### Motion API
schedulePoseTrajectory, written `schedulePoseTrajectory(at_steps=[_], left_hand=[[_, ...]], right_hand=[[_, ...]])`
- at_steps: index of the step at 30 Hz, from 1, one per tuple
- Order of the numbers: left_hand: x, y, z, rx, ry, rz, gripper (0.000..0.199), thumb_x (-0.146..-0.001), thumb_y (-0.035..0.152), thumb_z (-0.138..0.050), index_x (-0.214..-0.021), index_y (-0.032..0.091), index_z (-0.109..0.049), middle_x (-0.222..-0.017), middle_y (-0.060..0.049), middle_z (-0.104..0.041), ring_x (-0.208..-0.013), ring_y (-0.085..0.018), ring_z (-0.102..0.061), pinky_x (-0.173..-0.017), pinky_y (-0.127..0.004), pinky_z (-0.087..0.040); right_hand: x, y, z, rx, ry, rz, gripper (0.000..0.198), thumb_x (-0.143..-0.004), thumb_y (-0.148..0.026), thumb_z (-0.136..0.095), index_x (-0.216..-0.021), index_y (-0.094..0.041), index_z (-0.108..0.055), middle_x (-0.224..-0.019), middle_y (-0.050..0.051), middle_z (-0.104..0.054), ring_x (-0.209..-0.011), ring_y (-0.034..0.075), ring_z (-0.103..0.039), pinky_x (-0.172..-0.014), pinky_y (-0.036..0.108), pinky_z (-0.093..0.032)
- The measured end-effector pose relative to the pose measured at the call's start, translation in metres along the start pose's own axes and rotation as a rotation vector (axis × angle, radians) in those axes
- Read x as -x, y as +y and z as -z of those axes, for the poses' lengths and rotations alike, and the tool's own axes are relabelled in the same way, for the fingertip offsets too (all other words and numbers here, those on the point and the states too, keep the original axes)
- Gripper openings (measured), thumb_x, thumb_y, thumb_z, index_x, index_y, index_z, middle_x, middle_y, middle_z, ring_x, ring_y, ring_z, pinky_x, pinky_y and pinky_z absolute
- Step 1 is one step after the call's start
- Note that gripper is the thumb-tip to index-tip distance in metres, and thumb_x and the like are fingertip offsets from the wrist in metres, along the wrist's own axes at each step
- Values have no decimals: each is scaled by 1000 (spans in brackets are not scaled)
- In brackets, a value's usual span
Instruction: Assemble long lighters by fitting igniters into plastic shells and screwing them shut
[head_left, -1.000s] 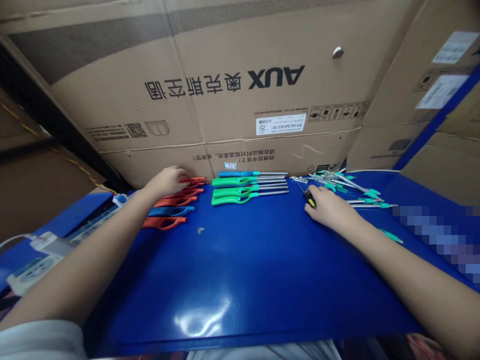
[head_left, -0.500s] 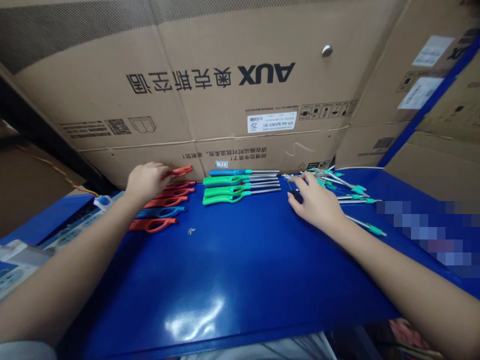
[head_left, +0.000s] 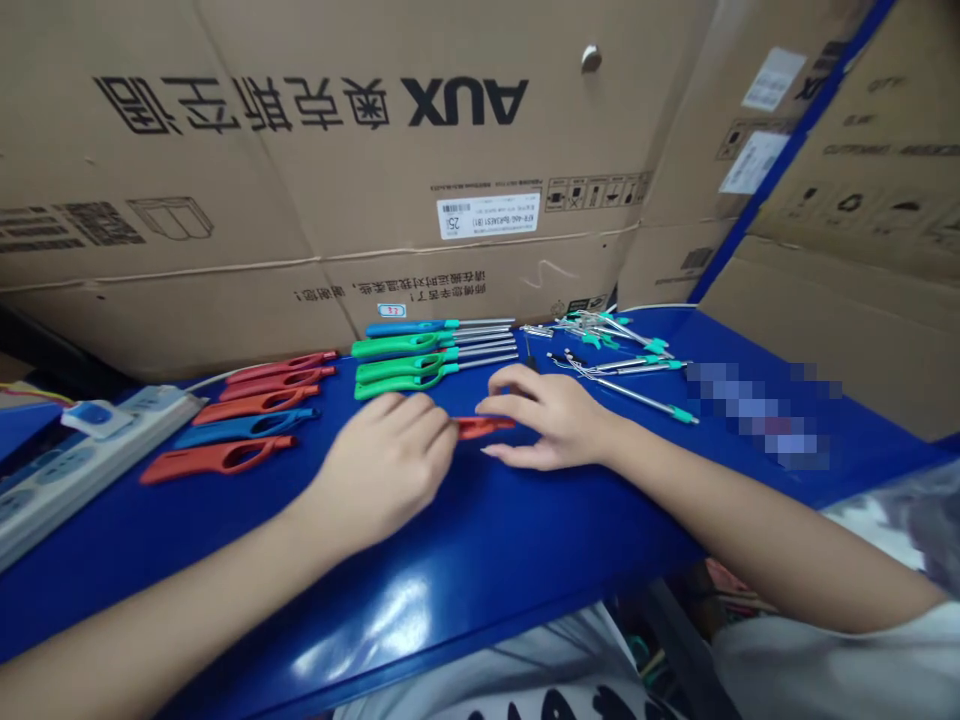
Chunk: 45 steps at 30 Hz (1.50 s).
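Note:
My left hand [head_left: 390, 455] is closed around a red lighter handle [head_left: 484, 427], held above the blue table with its front end sticking out to the right. My right hand [head_left: 551, 420] is just beside that end, thumb and fingers spread on either side of it; whether they touch it I cannot tell. Just behind the right hand, a thin dark tool like a screwdriver [head_left: 530, 358] is partly hidden by the fingers. Several red handles [head_left: 217, 460] and a blue handle [head_left: 244, 428] lie in a column on the left.
Green and blue lighters with metal tubes [head_left: 401, 367] lie at the back middle. Metal tubes with green ends and wires [head_left: 637, 397] are scattered at the back right. A power strip [head_left: 90, 470] runs along the left; cardboard [head_left: 300, 200] walls the back.
My left hand has carried the red handle from the left column to the middle. My right hand has come away from the dark tool toward the handle. The view has shifted.

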<state>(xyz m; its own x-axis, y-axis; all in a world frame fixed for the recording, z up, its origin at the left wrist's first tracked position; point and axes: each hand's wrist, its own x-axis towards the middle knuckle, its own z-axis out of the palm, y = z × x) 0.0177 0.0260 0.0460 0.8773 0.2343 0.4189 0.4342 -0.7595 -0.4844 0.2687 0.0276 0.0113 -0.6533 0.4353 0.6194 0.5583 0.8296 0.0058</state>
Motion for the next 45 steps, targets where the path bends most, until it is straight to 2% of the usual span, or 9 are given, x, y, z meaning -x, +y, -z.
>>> schedulePoseTrajectory(at_steps=[8,14,24,30,36,38,41,43,45], left_hand=[[-3,33,-35,213,-76,21,13,-98,19,-58,-94,16,-70,-85,-4,-70,-77,-23,-63,-64,-38,-45],[22,25,-38,504,-182,356,43,-99,39,-60,-136,19,-57,-128,-10,-67,-112,-29,-64,-94,-43,-54],[45,15,-58,835,-101,527,38,-98,36,-60,-133,22,-62,-121,-9,-69,-113,-25,-64,-100,-41,-54],[44,13,-57,831,-107,549,31,-98,35,-59,-124,21,-66,-120,-10,-69,-111,-26,-63,-99,-44,-53],[44,11,-57,820,-71,527,32,-96,30,-59,-125,18,-64,-115,-10,-69,-107,-25,-64,-97,-44,-54],[45,11,-58,809,-62,526,31,-97,30,-59,-124,18,-64,-114,-10,-70,-106,-25,-64,-96,-44,-54],[45,12,-58,798,-65,532,30,-96,30,-60,-124,19,-65,-115,-9,-69,-107,-25,-64,-97,-44,-53],[44,12,-57,802,-57,541,31,-97,30,-60,-125,20,-65,-118,-9,-68,-110,-24,-63,-99,-44,-52],[44,12,-55,812,-35,534,30,-98,32,-59,-125,20,-65,-122,-9,-66,-113,-24,-62,-101,-43,-51]], right_hand=[[2,5,1,-390,-476,-208,3,-89,-21,-65,-88,-18,-65,-94,1,-59,-77,13,-58,-68,24,-42],[1,15,12,-279,-594,-273,10,-92,-27,-67,-95,-17,-68,-97,2,-59,-78,14,-56,-66,25,-37],[2,22,14,-369,-517,-280,14,-91,-32,-70,-89,-18,-68,-87,2,-63,-74,13,-57,-66,25,-40],[3,32,15,-431,-123,-462,20,-93,-31,-62,-82,-16,-70,-81,5,-67,-72,15,-59,-66,27,-44],[5,20,13,-795,-711,-645,31,-85,-47,-72,-87,-16,-72,-64,-1,-65,-52,11,-57,-51,22,-42],[4,15,8,-771,-745,-632,34,-83,-50,-74,-87,-16,-71,-61,-2,-64,-49,10,-56,-50,22,-42],[3,16,0,-598,-533,-566,34,-92,-49,-64,-88,-16,-71,-68,1,-66,-59,12,-58,-57,24,-44],[3,22,-3,-341,-351,-516,31,-99,-41,-53,-99,-17,-73,-88,6,-70,-75,15,-62,-69,27,-46],[4,29,-3,-108,-320,-529,32,-102,-38,-47,-118,-21,-70,-111,9,-67,-88,19,-63,-75,30,-46]])
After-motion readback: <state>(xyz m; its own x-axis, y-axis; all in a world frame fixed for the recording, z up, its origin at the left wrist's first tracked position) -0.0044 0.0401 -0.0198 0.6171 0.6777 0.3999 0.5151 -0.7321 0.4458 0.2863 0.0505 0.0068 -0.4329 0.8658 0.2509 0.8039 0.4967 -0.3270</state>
